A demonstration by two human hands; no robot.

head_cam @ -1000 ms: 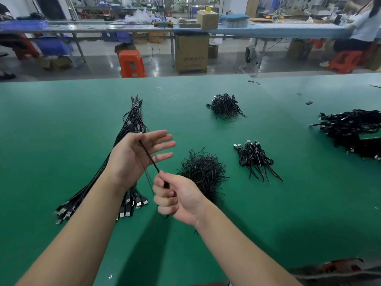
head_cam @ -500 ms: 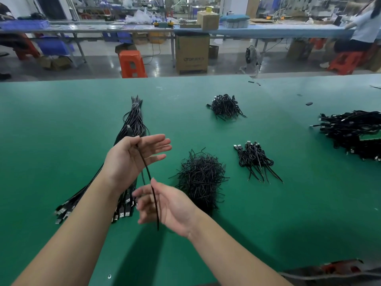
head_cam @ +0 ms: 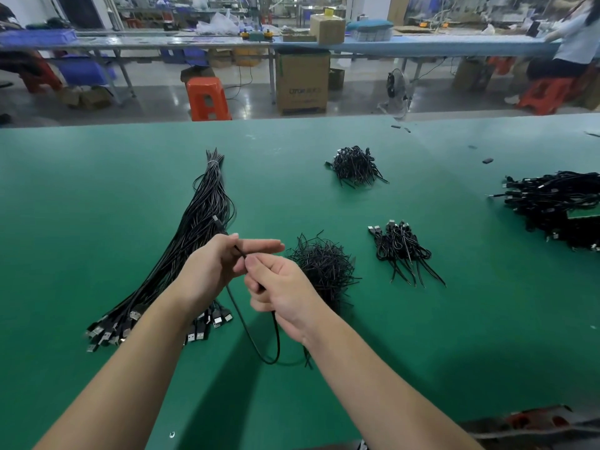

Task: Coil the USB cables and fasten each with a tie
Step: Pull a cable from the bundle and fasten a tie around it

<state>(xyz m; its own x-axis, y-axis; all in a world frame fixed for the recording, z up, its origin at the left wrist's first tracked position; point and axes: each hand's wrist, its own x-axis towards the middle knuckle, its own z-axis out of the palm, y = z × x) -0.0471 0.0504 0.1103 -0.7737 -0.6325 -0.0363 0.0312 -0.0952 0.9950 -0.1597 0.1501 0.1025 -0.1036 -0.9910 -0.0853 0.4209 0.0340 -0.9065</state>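
Observation:
One black USB cable (head_cam: 256, 339) runs between both my hands and hangs in a loop below them, over the green table (head_cam: 97, 222). My left hand (head_cam: 214, 267) holds the cable's upper part, thumb on it and fingers stretched to the right. My right hand (head_cam: 279, 290) grips the cable with curled fingers, its thumb touching my left fingers. A long bundle of straight black USB cables (head_cam: 181, 254) lies to the left, plugs toward me. A heap of black ties (head_cam: 324, 264) sits just right of my hands.
A small group of coiled cables (head_cam: 402, 251) lies to the right, another pile (head_cam: 355, 165) farther back, and a large cable pile (head_cam: 555, 203) at the right edge. Beyond the table's far edge stand an orange stool (head_cam: 207, 99) and a cardboard box (head_cam: 303, 81).
My right hand has come up from below to meet the left one, bringing the cable round into a hanging loop. My left fingers have closed in on the cable.

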